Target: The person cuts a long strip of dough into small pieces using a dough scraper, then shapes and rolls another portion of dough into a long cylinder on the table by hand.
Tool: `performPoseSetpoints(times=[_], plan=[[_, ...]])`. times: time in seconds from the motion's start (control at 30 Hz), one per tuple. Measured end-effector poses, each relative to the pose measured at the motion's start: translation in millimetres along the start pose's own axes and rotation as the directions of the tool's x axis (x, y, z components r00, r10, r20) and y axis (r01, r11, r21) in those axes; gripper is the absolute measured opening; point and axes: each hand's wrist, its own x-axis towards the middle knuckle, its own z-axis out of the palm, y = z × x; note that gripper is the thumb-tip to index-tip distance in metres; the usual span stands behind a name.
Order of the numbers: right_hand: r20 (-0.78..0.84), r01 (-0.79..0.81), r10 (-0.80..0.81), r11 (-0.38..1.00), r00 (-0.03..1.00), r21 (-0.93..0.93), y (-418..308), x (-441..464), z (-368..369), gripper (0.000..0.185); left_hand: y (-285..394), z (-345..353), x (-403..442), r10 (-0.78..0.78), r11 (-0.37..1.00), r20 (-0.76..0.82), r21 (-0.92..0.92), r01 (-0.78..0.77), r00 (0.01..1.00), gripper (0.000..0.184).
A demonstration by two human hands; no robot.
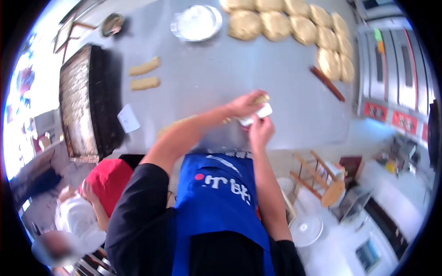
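Over the near middle of the metal table (198,73), my two hands are close together. My left hand (246,105) is closed around a small piece of yellowish dough (262,99), part of which shows past the fingers. Just below it, my right hand (261,131) pinches a flat white scraper (266,111) whose edge runs under the left hand. Motion blurs the fingers somewhat. A strip of dough (177,123) lies partly hidden behind my left forearm. Two short dough strips (145,83) rest farther to the left.
Rounded dough pieces (276,25) sit in rows at the back right, near a brown stick (327,83). A bowl of white powder (195,23) stands at the back. On the left are a black-sided tray (99,101), a white card (129,118) and a person (78,216).
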Motion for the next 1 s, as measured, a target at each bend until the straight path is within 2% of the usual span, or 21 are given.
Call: performPoseSetpoints(times=[0.03,0.07,0.1,0.17,0.2,0.23,0.3,0.37,0.43,0.5,0.57,0.63,0.67,0.7,0.77,0.8,0.83,0.9,0.93,0.97,1.0], plan=[[-0.062,0.121,-0.125,0.99,0.99,-0.07,-1,7,0,0.025,-4,7,3,0.043,0.992,-0.089,-0.116,-0.054,0.995,0.052],[-0.067,0.153,-0.164,0.977,0.984,-0.145,-3,15,-1,0.021,-1,12,3,0.008,0.935,-0.148,-0.35,-0.06,0.989,0.05],[-0.045,0.149,-0.16,0.97,0.986,-0.192,-27,17,-3,0.019,2,17,1,-0.021,0.817,-0.194,-0.569,-0.095,0.981,0.048],[-0.011,0.316,-0.347,0.866,0.938,-0.387,-56,19,-3,0.017,9,16,-3,-0.094,0.582,-0.276,-0.794,-0.172,0.957,0.046],[0.008,0.353,-0.379,0.853,0.925,-0.386,-69,18,0,0.017,22,10,-14,-0.145,0.443,-0.282,-0.875,-0.193,0.948,0.044],[0.007,0.404,-0.436,0.827,0.9,-0.391,-80,15,2,0.015,21,6,-20,-0.134,0.437,-0.312,-0.87,-0.227,0.941,0.044],[0.024,0.476,-0.509,0.786,0.86,-0.394,-96,9,4,0.013,19,-6,-31,-0.151,0.095,-0.361,-0.932,-0.35,0.92,0.046],[-0.107,0.525,-0.551,0.828,0.827,-0.198,-107,3,4,0.012,16,-30,-44,-0.184,-0.064,-0.423,-0.896,-0.44,0.887,0.048],[-0.146,0.546,-0.546,0.837,0.825,-0.043,-103,5,-5,0.017,11,-72,-57,-0.271,-0.05,-0.502,-0.845,-0.533,0.821,0.047],[-0.1,0.405,-0.397,0.912,0.912,0.071,-95,6,-21,0.019,0,-128,-80,-0.294,0.055,-0.608,-0.781,-0.622,0.738,0.045],[-0.076,0.395,-0.391,0.917,0.917,0.049,-64,9,-38,0.018,8,-183,-101,-0.378,0.279,-0.775,-0.617,-0.735,0.507,0.044],[-0.055,0.379,-0.378,0.925,0.924,0.025,-54,0,-49,0.019,-11,-245,-106,-0.446,0.474,-0.854,-0.479,-0.739,0.267,0.046],[-0.048,0.296,-0.294,0.954,0.955,0.052,-51,-11,-52,0.019,-12,-271,-112,-0.458,0.569,-0.869,-0.45,-0.688,0.189,0.048],[-0.041,0.208,-0.205,0.975,0.978,0.079,-48,-19,-57,0.019,-13,-296,-118,-0.46,0.658,-0.881,-0.423,-0.623,0.111,0.051],[-0.029,0.152,-0.15,0.983,0.988,0.099,-24,-22,-62,0.021,-35,-340,-120,-0.491,0.827,-0.871,-0.457,-0.329,-0.025,0.067],[-0.025,0.101,-0.098,0.986,0.995,0.129,-17,-27,-63,0.021,-50,-349,-112,-0.495,0.826,-0.869,-0.464,-0.32,-0.016,0.067],[-0.02,0.049,-0.046,0.986,0.999,0.161,-9,-33,-64,0.021,-60,-352,-107,-0.46,0.864,-0.847,-0.496,0.086,-0.266,0.074],[-0.001,0.004,-0.004,0.982,1.0,0.191,4,-39,-65,0.022,-72,-341,-101,-0.302,0.713,-0.832,-0.521,0.469,-0.466,0.081],[0.025,-0.032,0.027,0.974,0.999,0.222,9,-40,-62,0.023,-61,-313,-108,-0.222,0.837,-0.924,-0.343,0.425,-0.31,0.083],[0.021,-0.044,0.04,0.973,0.999,0.227,14,-40,-60,0.023,-56,-276,-105,-0.102,0.921,-0.967,-0.18,0.344,-0.234,0.078],[0.071,-0.129,0.115,0.965,0.991,0.231,19,-40,-60,0.024,-51,-239,-103,0.02,0.971,-0.988,-0.017,0.239,-0.152,0.073]])
